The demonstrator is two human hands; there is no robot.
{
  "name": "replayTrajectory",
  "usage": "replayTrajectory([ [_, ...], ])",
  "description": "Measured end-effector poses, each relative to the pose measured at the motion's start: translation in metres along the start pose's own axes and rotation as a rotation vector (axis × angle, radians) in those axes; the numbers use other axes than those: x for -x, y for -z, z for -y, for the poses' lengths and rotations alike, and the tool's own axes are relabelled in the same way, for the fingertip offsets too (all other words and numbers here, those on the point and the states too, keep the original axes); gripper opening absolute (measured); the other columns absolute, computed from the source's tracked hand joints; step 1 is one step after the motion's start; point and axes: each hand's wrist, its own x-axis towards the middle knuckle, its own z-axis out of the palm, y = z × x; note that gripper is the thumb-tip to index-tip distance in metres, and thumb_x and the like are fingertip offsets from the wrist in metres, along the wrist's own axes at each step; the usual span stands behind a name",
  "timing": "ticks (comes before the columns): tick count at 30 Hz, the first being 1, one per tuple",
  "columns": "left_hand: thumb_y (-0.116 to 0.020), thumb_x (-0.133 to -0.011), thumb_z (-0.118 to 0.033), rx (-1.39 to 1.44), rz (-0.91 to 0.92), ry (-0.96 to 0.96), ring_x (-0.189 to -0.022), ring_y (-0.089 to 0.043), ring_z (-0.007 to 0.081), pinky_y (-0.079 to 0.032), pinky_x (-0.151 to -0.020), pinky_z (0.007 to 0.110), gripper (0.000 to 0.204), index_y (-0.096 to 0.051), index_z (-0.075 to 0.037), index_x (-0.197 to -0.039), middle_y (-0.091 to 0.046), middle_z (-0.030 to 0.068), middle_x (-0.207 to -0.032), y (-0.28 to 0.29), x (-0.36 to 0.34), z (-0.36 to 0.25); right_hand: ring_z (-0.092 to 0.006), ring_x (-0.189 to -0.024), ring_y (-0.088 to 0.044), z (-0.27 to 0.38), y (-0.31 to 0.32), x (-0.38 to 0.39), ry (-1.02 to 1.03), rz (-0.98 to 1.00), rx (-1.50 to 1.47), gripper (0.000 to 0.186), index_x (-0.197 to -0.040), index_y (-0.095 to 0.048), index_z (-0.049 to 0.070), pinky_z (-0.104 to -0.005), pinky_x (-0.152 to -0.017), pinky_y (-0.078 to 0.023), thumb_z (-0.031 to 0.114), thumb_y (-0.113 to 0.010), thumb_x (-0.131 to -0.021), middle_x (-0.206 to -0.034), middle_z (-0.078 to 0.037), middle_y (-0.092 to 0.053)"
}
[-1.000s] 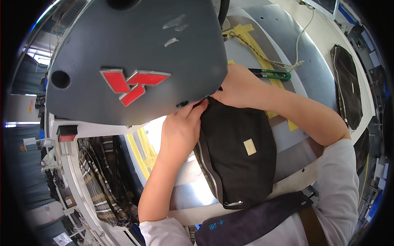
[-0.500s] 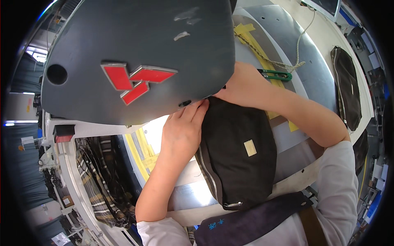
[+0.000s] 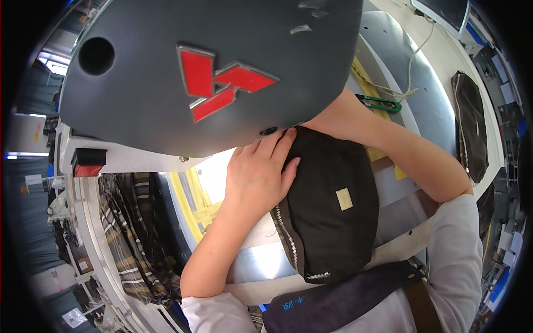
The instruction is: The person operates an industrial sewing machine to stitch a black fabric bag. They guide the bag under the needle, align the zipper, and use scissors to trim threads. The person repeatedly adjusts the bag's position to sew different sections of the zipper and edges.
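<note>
A dark fabric pouch (image 3: 333, 238) with a silver zipper along its left side and a small cream label lies before me, its far end beneath the dark grey sewing machine head (image 3: 144, 105). My left hand (image 3: 256, 175) rests flat on the pouch's far left edge, fingers stretched forward and thumb apart on the cloth. Their tips reach the machine's lower rim. At the far right corner of the pouch is my right hand (image 3: 337, 115); the machine head hides its fingers, so what they hold cannot be seen.
Green thread snips (image 3: 380, 104) lie on the work surface beyond my right forearm, near a twisted cord (image 3: 383, 87) and yellow tape (image 3: 191, 208). Another dark zippered pouch (image 3: 471, 122) sits at the right edge. Plaid cloth (image 3: 125, 244) hangs in folds at the left.
The view has shifted, so the machine head appears farther right. My left thumb has spread away from the fingers onto the pouch. The right hand is now more hidden behind the machine.
</note>
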Motion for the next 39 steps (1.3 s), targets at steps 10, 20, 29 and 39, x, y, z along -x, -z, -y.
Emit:
replayTrajectory([
  [10,-0.070,-0.077,-0.020,-0.017,0.009,-0.003,-0.105,-0.058,0.0276,-0.047,-0.088,0.039,0.043,-0.061,-0.005,-0.116,-0.060,0.0089,-0.113,0.001,-0.001,-0.001,-0.0250,-0.089,-0.059,0.022,0.021,0.009,0.154,-0.038,0.183,0.008,-0.081,-0.067,0.008,-0.0375,-0.076,-0.049,0.015,-0.069,-0.078,-0.088,-0.003,-0.060],
  [20,-0.071,-0.076,-0.021,-0.009,-0.003,-0.007,-0.105,-0.059,0.0276,-0.046,-0.090,0.040,0.044,-0.062,-0.005,-0.115,-0.060,0.0089,-0.114,0.002,-0.001,-0.002,-0.0198,-0.089,-0.057,0.018,0.012,0.019,0.581,-0.019,0.587,0.013,-0.080,-0.066,0.005,-0.0326,-0.073,-0.049,0.013,-0.062,-0.071,-0.088,-0.004,-0.058],
  [29,-0.073,-0.071,-0.014,0.090,0.052,0.130,-0.104,-0.060,0.0285,-0.048,-0.090,0.039,0.045,-0.063,-0.005,-0.114,-0.061,0.0085,-0.119,0.003,0.004,-0.003,-0.0183,-0.085,-0.054,0.026,0.017,0.034,0.645,0.041,0.764,0.015,-0.081,-0.067,0.003,-0.0287,-0.071,-0.046,0.014,-0.061,-0.072,-0.088,-0.003,-0.054],
  [39,-0.073,-0.070,-0.012,0.024,0.033,0.057,-0.101,-0.062,0.0284,-0.048,-0.089,0.038,0.044,-0.064,-0.003,-0.111,-0.063,0.0081,-0.118,0.002,0.004,-0.001,-0.0168,-0.084,-0.053,0.025,0.013,0.036,0.636,0.033,0.815,0.016,-0.081,-0.068,0.005,-0.0268,-0.070,-0.043,0.016,-0.062,-0.072,-0.086,-0.002,-0.053],
])
